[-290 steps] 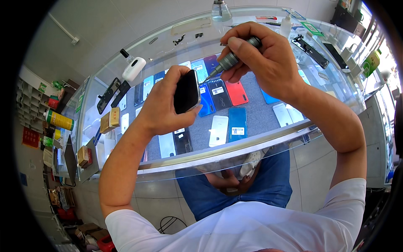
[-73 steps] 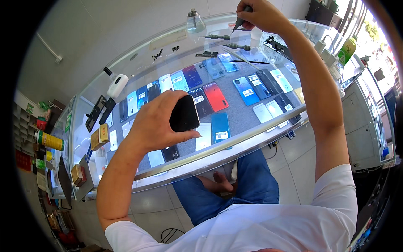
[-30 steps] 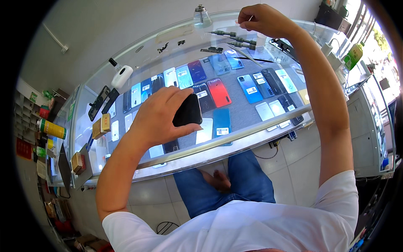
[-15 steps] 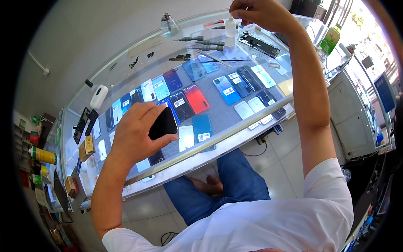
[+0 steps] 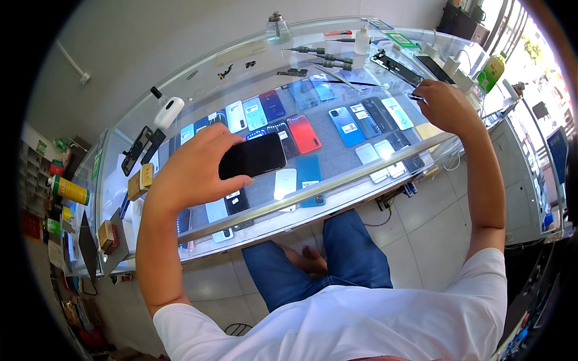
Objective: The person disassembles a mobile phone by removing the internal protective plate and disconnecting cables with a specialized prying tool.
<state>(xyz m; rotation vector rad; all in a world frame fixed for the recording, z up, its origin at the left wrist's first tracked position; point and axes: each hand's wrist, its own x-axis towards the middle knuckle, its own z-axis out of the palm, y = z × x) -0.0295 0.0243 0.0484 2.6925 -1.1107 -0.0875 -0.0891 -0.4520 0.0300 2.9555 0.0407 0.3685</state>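
Note:
My left hand [image 5: 189,165] grips a black smartphone [image 5: 253,155], screen up, over the front of a glass display case [image 5: 313,191]. My right hand [image 5: 448,105] is at the case's right, fingers closed around a small dark-and-silver item [image 5: 416,97] that I cannot make out, just below a stripped phone frame [image 5: 396,67]. Several grey-green screwdrivers [image 5: 334,64] lie on the glass top, with a white dropper bottle [image 5: 362,41] behind them. Beneath the glass are several phones on grey cloth, among them a red one [image 5: 304,133].
A glass flask [image 5: 278,33] stands at the back. Left are a white device [image 5: 168,113], black phone parts [image 5: 135,153], small boxes [image 5: 139,180] and a yellow canister [image 5: 71,191]. A green bottle [image 5: 492,72] and chargers are at the right. My legs are under the case's front edge.
The screwdriver held earlier has left my right hand. That hand has moved from the dropper bottle down and rightward. The phone in my left hand now shows more of its screen, turned sideways.

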